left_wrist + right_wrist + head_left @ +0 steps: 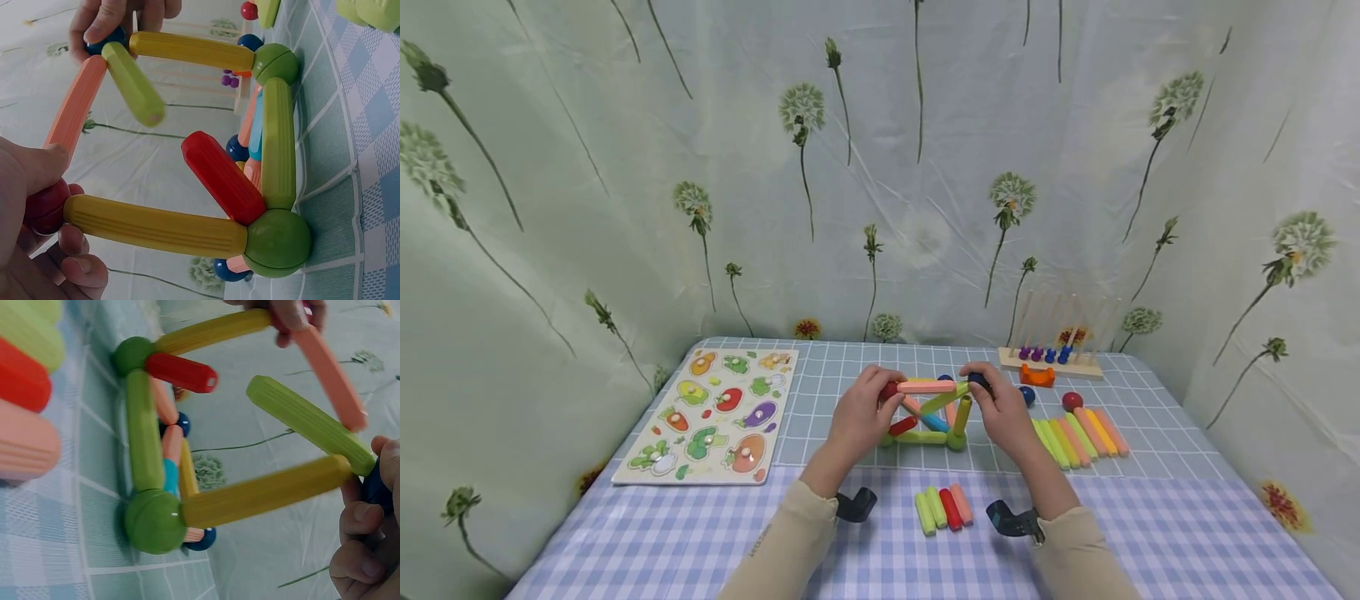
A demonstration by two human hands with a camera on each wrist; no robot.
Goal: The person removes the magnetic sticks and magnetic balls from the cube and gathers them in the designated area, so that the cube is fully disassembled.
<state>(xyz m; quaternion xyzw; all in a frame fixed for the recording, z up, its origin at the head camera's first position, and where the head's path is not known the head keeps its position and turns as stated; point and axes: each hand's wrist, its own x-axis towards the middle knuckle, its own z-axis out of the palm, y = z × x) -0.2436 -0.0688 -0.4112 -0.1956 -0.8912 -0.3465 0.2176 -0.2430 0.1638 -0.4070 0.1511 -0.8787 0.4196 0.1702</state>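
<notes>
My left hand (867, 414) grips a red ball (47, 206) at the upper left corner of a standing stick-and-ball frame. With curled fingers, my right hand (1006, 419) holds a dark blue ball (979, 381) at the upper right corner. A pink stick (927, 387) spans the top between both hands; a light green stick (306, 422) juts inward from the blue ball. Yellow sticks (156, 225) run from the top corners down to green balls (278, 242), which a green stick (279, 144) links along the table. A short red stick (222, 178) leans inward from one green ball.
Several loose sticks (942, 509) lie in front of the frame, and another row of sticks (1078, 437) lies right, near a red ball (1072, 402) and a blue ball (1027, 395). A vegetable puzzle board (711, 417) lies left; a pegged wooden rack (1051, 363) stands back right.
</notes>
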